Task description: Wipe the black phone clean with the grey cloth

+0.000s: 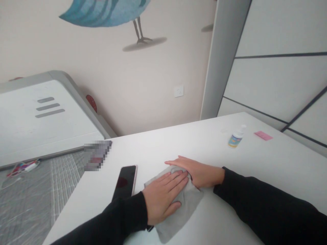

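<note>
A white surface (158, 149) fills the lower part of the view and serves as the landmark. A dark smartphone (125, 182) in a pinkish case lies flat near the surface's left edge, screen up and unlit. Toward its far right corner lies a small white bottle (236, 137) with a blue and yellow label, and just beyond that a flat pink slip (263, 135). Behind the surface, a beige wall carries a white socket (178, 91) and a painted blue bird (107, 12). Left of the surface stands a white and grey headboard (46, 115) over grey checked bedding (38, 194).
</note>
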A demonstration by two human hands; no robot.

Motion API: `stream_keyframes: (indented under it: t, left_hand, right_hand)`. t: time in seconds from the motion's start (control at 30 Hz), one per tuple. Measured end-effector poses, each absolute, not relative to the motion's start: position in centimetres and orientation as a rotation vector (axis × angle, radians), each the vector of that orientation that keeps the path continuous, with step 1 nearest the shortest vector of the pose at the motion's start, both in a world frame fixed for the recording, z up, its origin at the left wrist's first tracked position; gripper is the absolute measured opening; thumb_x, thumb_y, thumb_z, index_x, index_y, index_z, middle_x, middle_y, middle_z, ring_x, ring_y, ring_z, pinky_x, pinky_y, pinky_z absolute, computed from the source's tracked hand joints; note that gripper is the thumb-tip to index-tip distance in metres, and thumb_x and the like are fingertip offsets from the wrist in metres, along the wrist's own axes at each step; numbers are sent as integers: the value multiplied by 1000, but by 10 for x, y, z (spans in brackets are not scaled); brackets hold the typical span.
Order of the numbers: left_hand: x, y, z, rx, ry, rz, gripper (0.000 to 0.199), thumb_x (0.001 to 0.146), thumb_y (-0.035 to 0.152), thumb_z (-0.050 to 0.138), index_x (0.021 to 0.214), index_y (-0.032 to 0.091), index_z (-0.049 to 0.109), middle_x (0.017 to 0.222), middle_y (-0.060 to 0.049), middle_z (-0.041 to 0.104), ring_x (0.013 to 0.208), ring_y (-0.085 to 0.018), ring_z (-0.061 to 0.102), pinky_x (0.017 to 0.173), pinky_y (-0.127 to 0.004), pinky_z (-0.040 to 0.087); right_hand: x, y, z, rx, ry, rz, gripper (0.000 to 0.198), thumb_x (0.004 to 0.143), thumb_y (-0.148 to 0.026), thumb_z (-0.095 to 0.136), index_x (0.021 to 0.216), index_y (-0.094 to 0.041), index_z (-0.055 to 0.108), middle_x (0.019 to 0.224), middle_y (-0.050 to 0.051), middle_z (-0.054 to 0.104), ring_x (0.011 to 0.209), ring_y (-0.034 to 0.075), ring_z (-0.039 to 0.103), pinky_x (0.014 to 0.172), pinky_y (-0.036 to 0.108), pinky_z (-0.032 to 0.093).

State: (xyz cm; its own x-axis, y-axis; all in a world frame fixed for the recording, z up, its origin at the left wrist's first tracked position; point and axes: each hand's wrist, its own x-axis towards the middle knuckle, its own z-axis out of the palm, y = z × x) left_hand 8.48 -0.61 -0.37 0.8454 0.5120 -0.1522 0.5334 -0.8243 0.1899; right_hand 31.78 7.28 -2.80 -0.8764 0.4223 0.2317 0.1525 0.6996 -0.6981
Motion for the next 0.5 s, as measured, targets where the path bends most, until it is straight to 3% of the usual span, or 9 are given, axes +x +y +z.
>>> stream_keyframes:
  t: [0.07, 0.2, 0.37, 0.5]
  left_hand:
    - [92, 2, -5, 2777, 827, -117, 75, 101, 37, 49, 162, 9, 15, 169, -17, 22, 156, -29, 23, 126, -52, 27]
    - [70, -22, -11, 2809, 968, -49, 82, 101, 41, 51, 164, 14, 7, 172, -12, 13, 157, -29, 20, 125, -49, 31]
    - [34, -79, -4, 2890, 1109, -127, 98, 95, 38, 63, 164, 19, -5, 170, -9, 18, 152, -29, 35, 122, -45, 37]
    - [39, -78, -4, 2912, 1059, -129, 93, 97, 39, 60, 164, 18, -2, 170, -8, 19, 153, -27, 32, 124, -42, 33]
  right_hand:
    - [319, 72, -30, -457, -2539, 982, 77, 87, -25, 63, 157, -10, 33, 153, 22, 48, 139, 32, 47, 121, 52, 29]
    - [320, 71, -27, -461, -2537, 985, 81, 85, -36, 72, 155, -13, 37, 151, 21, 52, 135, 33, 50, 121, 55, 28]
    - [318, 73, -18, -442, -2509, 1081, 89, 83, -58, 77, 152, -13, 42, 136, 16, 64, 127, 30, 54, 116, 49, 35]
    - [317, 74, -15, -440, -2538, 1096, 85, 84, -54, 77, 152, -15, 44, 140, 15, 63, 129, 30, 54, 120, 52, 29]
